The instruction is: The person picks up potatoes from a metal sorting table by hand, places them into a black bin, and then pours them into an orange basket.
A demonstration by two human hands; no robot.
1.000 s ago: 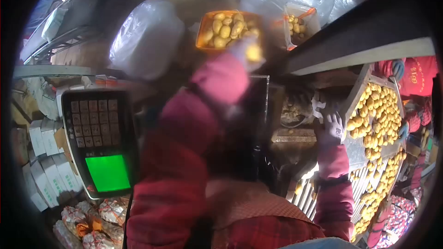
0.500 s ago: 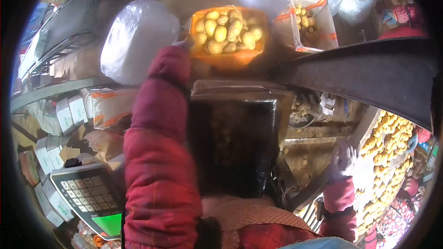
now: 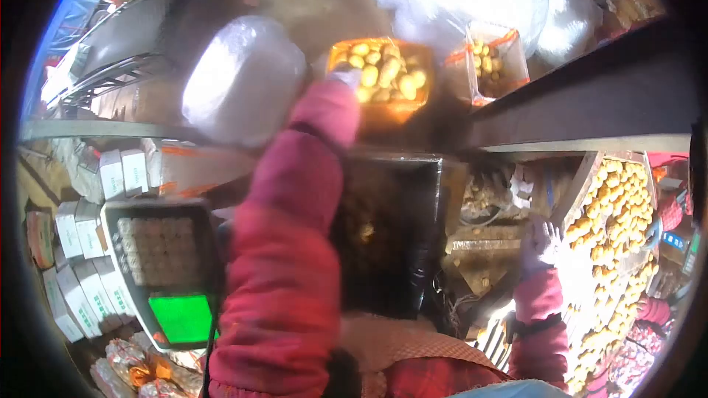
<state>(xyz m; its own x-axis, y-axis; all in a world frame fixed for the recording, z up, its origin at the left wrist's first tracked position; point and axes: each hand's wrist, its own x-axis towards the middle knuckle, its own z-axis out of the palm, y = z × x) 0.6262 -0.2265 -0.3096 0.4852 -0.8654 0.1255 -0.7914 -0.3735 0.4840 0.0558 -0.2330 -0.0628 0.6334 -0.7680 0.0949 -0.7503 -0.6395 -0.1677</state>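
An orange crate point(image 3: 383, 114) full of potatoes point(image 3: 391, 70) stands at the top centre. My left hand point(image 3: 346, 74), in a light glove and a pink-red sleeve, reaches to the crate's upper left side and overlaps the nearest potatoes. Its fingers are blurred, and I cannot tell what they grip. Over at the right, my right hand point(image 3: 542, 242), also gloved, hangs beside the left edge of a slanted tray point(image 3: 582, 195) spread with potatoes. Its fingers are apart, with nothing seen in them. Below the crate, a dark-lined box point(image 3: 387, 250) lies in front of my body.
A scale point(image 3: 158, 262) with a green display stands at the left, near white cartons point(image 3: 70, 228). A filled plastic bag point(image 3: 243, 85) sits left of the crate. A clear box point(image 3: 509, 77) holding potatoes is to its right, and a dark metal beam point(image 3: 590, 99) crosses the upper right.
My left hand has moved from beside the crate's left end to over its upper left side and potatoes. The camera view has shifted, and my right hand stays by the tray.
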